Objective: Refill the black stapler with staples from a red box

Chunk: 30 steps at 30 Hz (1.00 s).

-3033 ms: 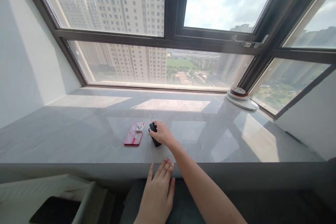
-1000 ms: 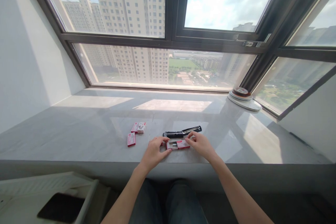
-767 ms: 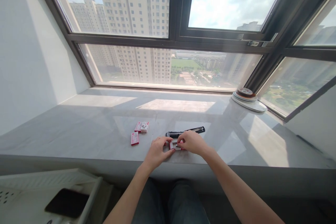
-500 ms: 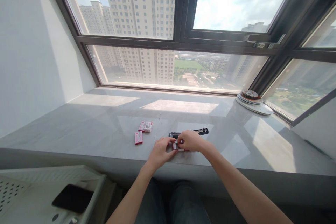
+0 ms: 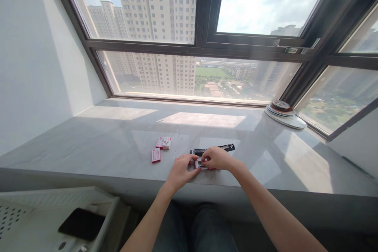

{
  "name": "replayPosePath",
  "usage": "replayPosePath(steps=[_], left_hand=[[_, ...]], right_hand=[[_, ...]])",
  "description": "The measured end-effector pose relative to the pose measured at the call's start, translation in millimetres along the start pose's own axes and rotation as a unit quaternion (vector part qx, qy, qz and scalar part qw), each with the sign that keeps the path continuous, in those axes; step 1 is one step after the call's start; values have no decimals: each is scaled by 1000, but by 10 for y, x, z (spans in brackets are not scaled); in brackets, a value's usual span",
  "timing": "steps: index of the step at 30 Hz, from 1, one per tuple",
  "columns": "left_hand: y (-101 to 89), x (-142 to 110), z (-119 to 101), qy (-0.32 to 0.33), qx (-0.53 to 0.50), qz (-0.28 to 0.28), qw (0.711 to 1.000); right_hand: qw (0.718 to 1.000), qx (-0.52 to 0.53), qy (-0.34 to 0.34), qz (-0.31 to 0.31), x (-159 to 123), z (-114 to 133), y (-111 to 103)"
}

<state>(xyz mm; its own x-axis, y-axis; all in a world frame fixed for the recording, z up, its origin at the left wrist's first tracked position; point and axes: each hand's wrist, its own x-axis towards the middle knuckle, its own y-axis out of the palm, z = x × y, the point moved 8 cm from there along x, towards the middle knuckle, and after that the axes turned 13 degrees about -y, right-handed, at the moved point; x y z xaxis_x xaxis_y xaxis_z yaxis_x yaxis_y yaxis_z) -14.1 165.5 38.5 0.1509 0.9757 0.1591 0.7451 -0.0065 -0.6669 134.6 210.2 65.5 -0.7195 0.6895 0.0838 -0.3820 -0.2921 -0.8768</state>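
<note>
Between the thumb and fingers of my left hand [image 5: 182, 168] is a small red-and-white staple box [image 5: 197, 164], held near the front of the sill. My right hand [image 5: 217, 158] bends over the same box, its fingertips pinched together at the box's opening. A dark strip shows inside; whatever the fingertips grip is too small to make out. Just behind my hands lies a black stapler [image 5: 228, 147], its top opened back and its metal channel showing, partly covered by my right hand. More small red-and-white boxes [image 5: 156, 155] lie to the left, including a pair [image 5: 163, 142] touching each other.
The pale marble-like windowsill [image 5: 118, 149] ends at a front edge close to my wrists. A stack of round plates or mats [image 5: 285, 116] stands at the right by the window frame. Below left, a white perforated basket [image 5: 102, 193] holds a black phone-like object [image 5: 82, 223].
My right hand's fingertips have lifted and shifted slightly to the right, uncovering a dark strip in the box. My left hand stays in place on the box.
</note>
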Motion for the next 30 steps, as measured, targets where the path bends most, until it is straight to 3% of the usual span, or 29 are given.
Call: replayPosePath(steps=[4,9,16,20,26,30], left_hand=[[-23,-11,-7,-1,7,0,1000],[-29,-2,15,-7,10,-5,1000],[-6,8,38,-2,-14,-8,1000],[6,8,40,-3,-18,-3,1000],[-40,14,30,-13,-40,-12,999],[3,53,59,-56,-58,-6,997]], right_hand=[[997,-43,-34,52,239,90,32],[997,-42,-49,37,260,82,40],[989,114,-12,-95,-239,-201,-13],[973,141,7,-181,-556,-376,12],[958,178,47,-220,-779,-597,120],[964,160,40,-208,-776,-566,172]])
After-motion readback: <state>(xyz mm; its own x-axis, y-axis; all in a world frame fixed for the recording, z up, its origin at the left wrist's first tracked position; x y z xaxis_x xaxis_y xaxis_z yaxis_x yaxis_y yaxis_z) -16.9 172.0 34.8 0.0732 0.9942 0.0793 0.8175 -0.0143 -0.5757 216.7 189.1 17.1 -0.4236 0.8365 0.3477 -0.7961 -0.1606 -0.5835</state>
